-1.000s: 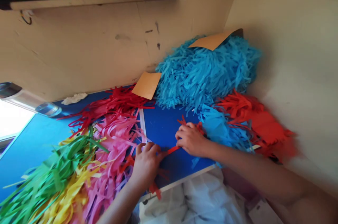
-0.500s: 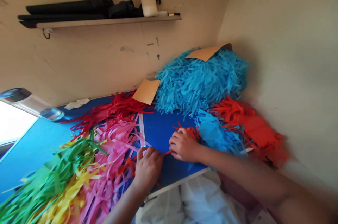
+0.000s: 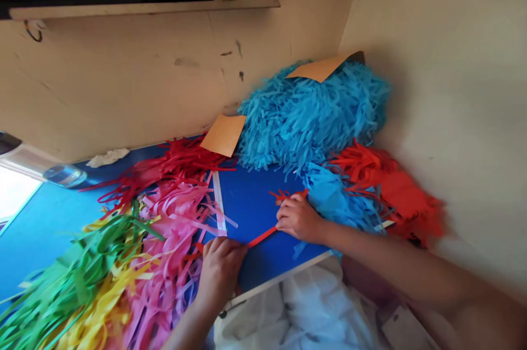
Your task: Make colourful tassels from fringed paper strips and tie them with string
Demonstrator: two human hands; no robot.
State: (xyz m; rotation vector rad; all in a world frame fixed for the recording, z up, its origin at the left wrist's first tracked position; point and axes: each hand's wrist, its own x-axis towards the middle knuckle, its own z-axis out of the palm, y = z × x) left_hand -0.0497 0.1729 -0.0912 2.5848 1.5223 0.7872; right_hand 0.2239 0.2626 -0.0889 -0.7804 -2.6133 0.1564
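Note:
A red paper fringe (image 3: 263, 235) is stretched between my two hands, low over the blue tabletop (image 3: 251, 196). Its left end is gripped by my closed left hand (image 3: 224, 265), beside the pink paper fringes (image 3: 181, 201). My right hand (image 3: 298, 218) is closed on the other end, with frayed red strips poking out past the fingers. Just right of that hand lies a smaller bunch of light blue fringes (image 3: 341, 196). The fingertips of both hands are partly hidden.
Green fringes (image 3: 82, 262), yellow fringes (image 3: 119, 295) and dark red fringes (image 3: 177, 163) cover the left side. A large blue fringe pile (image 3: 304, 119) stands at the wall, orange-red fringes (image 3: 395, 190) beside it. A shelf (image 3: 144, 9) hangs above; a clear bottle (image 3: 45, 166) lies left.
My hands have moved apart, the left one leftward and the right one slightly right and up. A longer stretch of the red fringe now shows between them. The camera view has shifted downward.

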